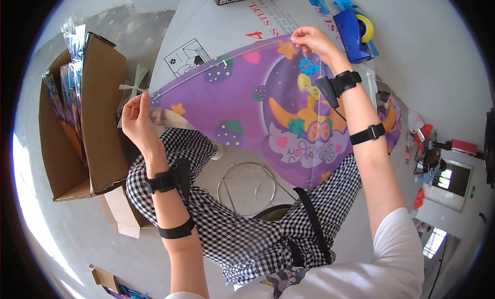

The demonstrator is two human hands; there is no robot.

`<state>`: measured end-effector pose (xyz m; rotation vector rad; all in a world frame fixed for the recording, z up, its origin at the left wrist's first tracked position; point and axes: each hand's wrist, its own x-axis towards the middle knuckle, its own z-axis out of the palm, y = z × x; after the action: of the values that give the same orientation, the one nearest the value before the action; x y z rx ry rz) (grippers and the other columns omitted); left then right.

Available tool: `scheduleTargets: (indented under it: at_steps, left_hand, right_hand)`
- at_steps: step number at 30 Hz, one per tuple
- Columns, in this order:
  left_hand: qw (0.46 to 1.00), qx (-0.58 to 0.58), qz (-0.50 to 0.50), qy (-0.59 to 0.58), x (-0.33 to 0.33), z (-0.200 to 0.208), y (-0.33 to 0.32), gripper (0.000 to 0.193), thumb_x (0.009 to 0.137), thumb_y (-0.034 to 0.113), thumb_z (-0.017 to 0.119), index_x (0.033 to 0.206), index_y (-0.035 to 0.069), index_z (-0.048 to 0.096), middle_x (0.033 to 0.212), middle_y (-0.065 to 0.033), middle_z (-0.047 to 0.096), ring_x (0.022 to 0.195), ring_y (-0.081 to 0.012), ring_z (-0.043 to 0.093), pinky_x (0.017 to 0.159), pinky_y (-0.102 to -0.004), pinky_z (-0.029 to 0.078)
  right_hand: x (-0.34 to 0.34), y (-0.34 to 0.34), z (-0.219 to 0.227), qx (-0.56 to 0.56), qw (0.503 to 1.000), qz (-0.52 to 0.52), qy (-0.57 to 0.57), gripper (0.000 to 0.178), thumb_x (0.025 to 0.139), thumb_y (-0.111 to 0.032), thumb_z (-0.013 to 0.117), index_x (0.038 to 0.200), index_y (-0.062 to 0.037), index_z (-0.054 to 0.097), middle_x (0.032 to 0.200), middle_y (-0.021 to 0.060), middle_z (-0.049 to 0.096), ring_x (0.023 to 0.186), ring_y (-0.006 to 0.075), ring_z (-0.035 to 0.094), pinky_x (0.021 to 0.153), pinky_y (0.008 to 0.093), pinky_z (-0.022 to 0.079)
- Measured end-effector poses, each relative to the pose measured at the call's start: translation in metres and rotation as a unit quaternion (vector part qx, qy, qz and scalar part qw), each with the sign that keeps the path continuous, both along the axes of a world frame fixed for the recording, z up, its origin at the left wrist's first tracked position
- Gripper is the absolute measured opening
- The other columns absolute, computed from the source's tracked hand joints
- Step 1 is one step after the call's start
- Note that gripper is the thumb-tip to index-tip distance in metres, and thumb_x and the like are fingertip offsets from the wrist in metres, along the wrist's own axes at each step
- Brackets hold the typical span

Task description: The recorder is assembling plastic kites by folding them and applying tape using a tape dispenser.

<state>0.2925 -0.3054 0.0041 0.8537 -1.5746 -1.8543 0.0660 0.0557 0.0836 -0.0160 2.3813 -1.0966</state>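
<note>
A purple kite [242, 105] printed with stars, berries and a cartoon animal on a moon is stretched over my lap and the near part of a white board. Along its upper edge runs a thin pale rod [193, 76]. At the kite's left corner, the fingertips of my left hand [138, 118] are pinched together on the edge. My right hand [315, 42] pinches the far end of the same edge, higher up and to the right. Part of the kite's right side passes under my right forearm, hidden there.
On the left stands an open cardboard box [105, 118] with colourful plastic-wrapped packages [72, 93]. A tied bundle of thin white sticks [138, 77] is beside it. The printed white board [221, 28] carries a blue tape dispenser [350, 38]. A metal ring frame [223, 188] stands between my legs.
</note>
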Motion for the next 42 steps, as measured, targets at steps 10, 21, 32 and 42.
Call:
scheduleTargets:
  at_steps: [10, 21, 32, 42]
  left_hand:
    - [0.991, -0.084, 0.008, -0.100, -0.004, -0.016, 0.002, 0.020, 0.090, 0.019, 0.068, 0.092, -0.001, 0.065, 0.079, 0.0002, 0.061, 0.069, -0.0069, 0.050, 0.064, -0.0216, 0.043]
    - [0.958, -0.201, 0.003, -0.205, -0.005, -0.010, -0.003, 0.021, 0.089, 0.019, 0.067, 0.089, -0.002, 0.065, 0.081, -0.0048, 0.059, 0.066, -0.0136, 0.049, 0.066, -0.0286, 0.044]
    - [0.930, -0.272, -0.009, -0.249, -0.003, -0.010, -0.001, 0.019, 0.089, 0.018, 0.066, 0.089, -0.001, 0.063, 0.086, -0.0075, 0.056, 0.072, -0.0191, 0.052, 0.070, -0.0322, 0.045]
    - [0.912, -0.310, -0.019, -0.267, -0.004, -0.008, 0.003, 0.018, 0.090, 0.017, 0.064, 0.089, -0.001, 0.062, 0.090, -0.0091, 0.058, 0.078, -0.0224, 0.055, 0.074, -0.0338, 0.046]
  right_hand:
    - [-0.016, -0.006, -0.035, 0.013, 0.998, 0.008, 0.059, 0.007, 0.094, -0.012, 0.058, 0.096, -0.0052, 0.059, 0.084, -0.0007, 0.059, 0.073, 0.0071, 0.055, 0.064, 0.0225, 0.046]
    - [-0.016, 0.008, -0.074, 0.026, 0.969, 0.057, 0.241, 0.026, 0.089, -0.013, 0.067, 0.107, -0.0035, 0.050, 0.087, 0.0037, 0.060, 0.077, 0.0112, 0.057, 0.071, 0.0258, 0.050]
    - [-0.014, 0.006, -0.075, 0.029, 0.962, 0.079, 0.261, 0.032, 0.087, -0.018, 0.070, 0.107, -0.0034, 0.049, 0.089, 0.0047, 0.060, 0.080, 0.0140, 0.058, 0.075, 0.0277, 0.050]
    - [-0.011, 0.002, -0.073, 0.064, 0.954, 0.076, 0.283, 0.032, 0.086, -0.018, 0.070, 0.105, -0.0034, 0.049, 0.088, 0.0063, 0.061, 0.081, 0.0171, 0.061, 0.075, 0.0300, 0.051]
